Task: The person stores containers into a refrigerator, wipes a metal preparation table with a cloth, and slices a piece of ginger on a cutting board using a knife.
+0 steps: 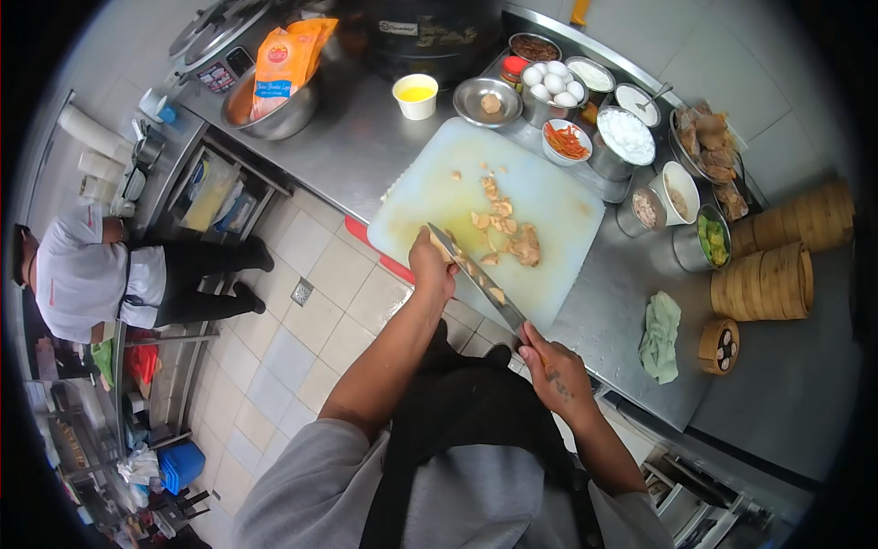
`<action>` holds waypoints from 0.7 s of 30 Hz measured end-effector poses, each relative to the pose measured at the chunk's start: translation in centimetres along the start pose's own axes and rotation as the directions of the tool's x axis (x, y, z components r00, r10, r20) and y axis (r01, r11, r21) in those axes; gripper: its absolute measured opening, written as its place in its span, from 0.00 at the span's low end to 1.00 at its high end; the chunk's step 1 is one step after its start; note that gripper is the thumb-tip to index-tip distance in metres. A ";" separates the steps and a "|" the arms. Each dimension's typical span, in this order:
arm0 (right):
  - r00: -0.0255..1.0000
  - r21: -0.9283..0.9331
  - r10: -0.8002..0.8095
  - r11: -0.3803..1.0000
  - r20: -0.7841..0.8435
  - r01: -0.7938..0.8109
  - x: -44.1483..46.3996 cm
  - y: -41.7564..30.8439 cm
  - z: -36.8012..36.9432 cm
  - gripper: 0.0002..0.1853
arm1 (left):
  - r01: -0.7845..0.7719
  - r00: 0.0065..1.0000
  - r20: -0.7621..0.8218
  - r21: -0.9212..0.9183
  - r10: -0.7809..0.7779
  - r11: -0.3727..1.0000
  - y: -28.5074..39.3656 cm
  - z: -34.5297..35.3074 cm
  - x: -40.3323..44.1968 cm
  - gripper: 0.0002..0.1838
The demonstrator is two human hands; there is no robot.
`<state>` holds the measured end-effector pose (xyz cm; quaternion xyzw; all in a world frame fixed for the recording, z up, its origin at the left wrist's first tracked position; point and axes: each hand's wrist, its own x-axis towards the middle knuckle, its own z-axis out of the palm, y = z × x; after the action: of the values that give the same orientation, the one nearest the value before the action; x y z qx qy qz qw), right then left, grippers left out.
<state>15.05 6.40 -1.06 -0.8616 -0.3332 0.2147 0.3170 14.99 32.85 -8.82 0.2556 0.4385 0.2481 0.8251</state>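
A large knife [487,291] lies diagonally over the near part of a white cutting board [558,215]. My right hand [554,373] is wrapped round its handle. At the blade's far end, my left hand [432,263] has its fingers closed on a light brown food piece beside the blade. Small bits of food stick to the blade. Chopped brown pieces [494,215] are scattered over the middle of the board, with a larger chunk [525,245] to their right. The board's surface looks wet and yellowish around them.
Behind the board stand a yellow-filled cup [416,97], a metal bowl [475,102], eggs [553,82] and a bowl of red strips [567,142]. Bamboo steamers [762,282] and a green cloth [659,337] are at right. A co-worker [82,274] stands at far left.
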 end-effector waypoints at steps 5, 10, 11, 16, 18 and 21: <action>1.000 0.011 0.007 1.000 -0.005 -0.007 -0.8 -0.5 -0.8 0.22 | -0.040 0.998 -0.047 0.007 0.040 0.999 -0.6 0.3 0.3 0.14; 0.999 -0.038 -0.018 0.999 -0.029 0.017 -1.2 -0.6 -0.8 0.20 | -0.032 0.999 0.005 0.030 0.032 0.999 -0.1 -0.1 -0.2 0.12; 0.999 -0.043 -0.020 0.999 -0.035 0.018 -1.2 -0.6 -0.8 0.20 | -0.033 0.999 0.003 0.029 0.033 0.999 -0.1 -0.2 -0.3 0.12; 0.998 0.160 -0.033 0.986 -0.046 0.040 1.5 1.5 1.9 0.20 | -0.036 0.997 0.065 0.127 0.028 0.991 -1.4 -1.0 -0.8 0.15; 0.999 0.260 -0.001 0.965 -0.040 0.011 3.3 1.5 2.1 0.19 | -0.013 0.996 0.094 0.109 0.003 0.994 -1.9 -1.0 -1.0 0.15; 0.996 0.187 0.093 0.978 0.009 -0.093 4.8 0.7 2.0 0.19 | 0.018 0.994 0.105 0.056 -0.024 0.998 -0.9 -0.5 -1.5 0.17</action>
<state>17.49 10.22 -3.69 -0.8426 -0.2710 0.2596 0.3863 14.04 31.35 -8.75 0.2863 0.4037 0.2134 0.8423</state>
